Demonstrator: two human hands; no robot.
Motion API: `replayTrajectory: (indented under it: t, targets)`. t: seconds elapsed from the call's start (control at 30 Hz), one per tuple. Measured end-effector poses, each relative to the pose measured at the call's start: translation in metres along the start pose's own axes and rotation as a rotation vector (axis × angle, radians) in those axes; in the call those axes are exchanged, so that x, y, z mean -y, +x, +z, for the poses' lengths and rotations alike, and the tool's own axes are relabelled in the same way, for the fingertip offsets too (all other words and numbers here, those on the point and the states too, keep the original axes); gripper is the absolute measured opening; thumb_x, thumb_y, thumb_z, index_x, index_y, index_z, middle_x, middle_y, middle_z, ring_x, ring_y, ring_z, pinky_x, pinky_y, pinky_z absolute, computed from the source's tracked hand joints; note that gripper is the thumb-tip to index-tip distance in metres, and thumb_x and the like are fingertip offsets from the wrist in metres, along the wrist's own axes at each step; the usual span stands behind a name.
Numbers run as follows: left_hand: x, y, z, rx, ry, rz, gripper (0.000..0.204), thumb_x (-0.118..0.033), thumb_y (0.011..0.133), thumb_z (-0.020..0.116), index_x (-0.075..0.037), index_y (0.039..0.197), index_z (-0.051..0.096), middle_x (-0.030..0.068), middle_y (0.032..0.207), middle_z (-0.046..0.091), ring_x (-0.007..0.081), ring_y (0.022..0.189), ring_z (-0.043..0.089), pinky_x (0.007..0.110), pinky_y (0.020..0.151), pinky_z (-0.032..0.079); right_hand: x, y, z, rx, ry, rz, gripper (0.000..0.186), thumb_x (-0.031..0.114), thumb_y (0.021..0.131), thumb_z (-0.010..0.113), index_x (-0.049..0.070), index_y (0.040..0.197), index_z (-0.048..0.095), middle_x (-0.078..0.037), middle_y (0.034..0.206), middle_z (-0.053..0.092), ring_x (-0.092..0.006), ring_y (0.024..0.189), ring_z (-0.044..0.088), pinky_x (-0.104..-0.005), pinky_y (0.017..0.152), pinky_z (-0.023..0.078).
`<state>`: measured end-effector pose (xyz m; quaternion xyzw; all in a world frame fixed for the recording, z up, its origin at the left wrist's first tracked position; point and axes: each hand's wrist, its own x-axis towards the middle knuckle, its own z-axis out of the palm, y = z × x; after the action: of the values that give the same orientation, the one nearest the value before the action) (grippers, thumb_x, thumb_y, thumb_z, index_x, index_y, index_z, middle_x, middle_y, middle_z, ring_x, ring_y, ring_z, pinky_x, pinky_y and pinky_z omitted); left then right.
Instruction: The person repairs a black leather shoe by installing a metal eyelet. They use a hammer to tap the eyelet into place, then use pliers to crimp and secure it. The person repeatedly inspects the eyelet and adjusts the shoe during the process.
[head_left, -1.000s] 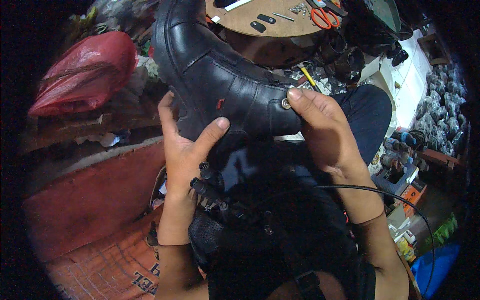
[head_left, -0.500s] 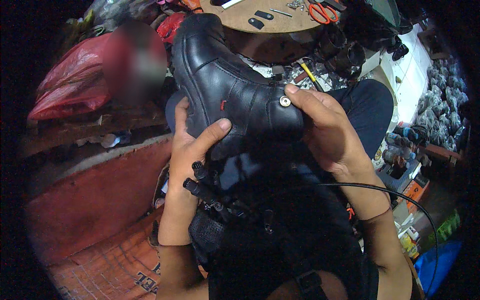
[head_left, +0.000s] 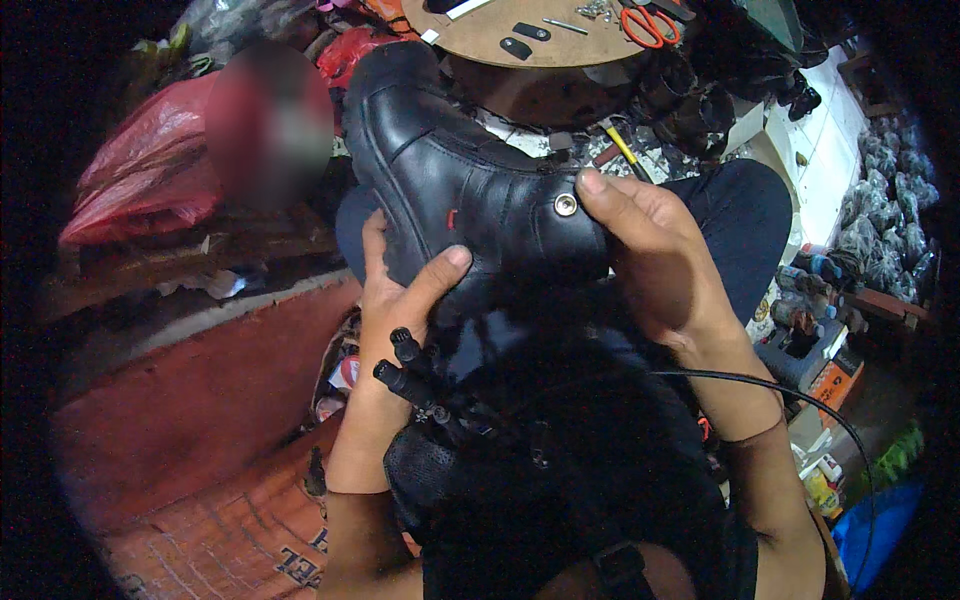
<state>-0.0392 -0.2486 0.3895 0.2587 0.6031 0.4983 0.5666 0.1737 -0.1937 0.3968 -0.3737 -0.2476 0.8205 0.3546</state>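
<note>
A black leather boot (head_left: 430,150) with a small red tag and a round metal snap (head_left: 565,204) is held sideways above my lap, its far end pointing to the upper left. My left hand (head_left: 400,285) grips its lower left part, thumb on the leather and fingers at the sole. My right hand (head_left: 650,245) grips the boot's right end, thumb just beside the snap; several of its fingers are partly hidden behind the boot.
A round board (head_left: 480,45) holds orange-handled scissors (head_left: 650,30) and small parts. A yellow-handled tool (head_left: 618,142) lies beyond the boot. Red plastic bag (head_left: 140,160) at left; wrapped bundles (head_left: 880,230) and boxes (head_left: 830,385) at right. A black cable (head_left: 760,380) crosses my right forearm.
Over the last second the boot's far end has moved down and right in the picture, and my left hand has shifted slightly right. Both hands keep their grip on the boot.
</note>
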Motion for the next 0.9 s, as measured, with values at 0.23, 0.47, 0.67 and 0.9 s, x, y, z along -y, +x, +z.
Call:
replayTrajectory:
  t: [0.23,0.47,0.67,0.9]
  targets:
    - [0.030,0.001,-0.003,0.008,0.262,0.212,0.088,-0.035,0.091,0.075,-0.005,0.149,0.016,0.0176,0.141,0.044,0.0279,0.128,0.047,0.040,0.111,0.034,-0.004,0.009,0.001,-0.197,-0.517,-0.388,0.027,0.023,0.094,0.070,-0.001,0.107,0.070,-0.004,0.092,0.071,-0.0102,0.086,0.063,-0.0290,0.079,0.051]
    - [0.029,0.006,-0.018,-0.066,0.328,0.284,0.070,-0.029,0.094,0.070,-0.004,0.141,0.025,0.0145,0.125,0.046,0.0222,0.112,0.050,0.036,0.098,0.044,0.037,0.025,-0.018,0.012,-0.764,-0.520,0.027,0.022,0.099,0.064,-0.003,0.111,0.067,-0.002,0.096,0.070,-0.0086,0.090,0.061,-0.0261,0.082,0.050]
    - [-0.031,0.025,-0.011,0.056,0.635,1.053,0.049,-0.021,0.090,0.071,0.003,0.128,0.054,0.0180,0.124,0.056,0.0282,0.116,0.055,0.039,0.103,0.043,0.070,0.025,-0.010,0.214,-1.060,-0.532,0.027,0.022,0.100,0.063,-0.004,0.105,0.064,-0.003,0.089,0.066,-0.0077,0.088,0.058,-0.0271,0.080,0.048]
    - [-0.076,0.048,-0.009,0.671,0.638,0.804,0.055,-0.023,0.091,0.069,0.002,0.137,0.053,0.0185,0.134,0.059,0.0305,0.129,0.054,0.039,0.110,0.038,0.072,0.052,0.016,0.704,-1.082,-0.330,0.029,0.023,0.098,0.065,-0.004,0.108,0.064,-0.005,0.093,0.065,-0.0088,0.089,0.056,-0.0281,0.079,0.048]
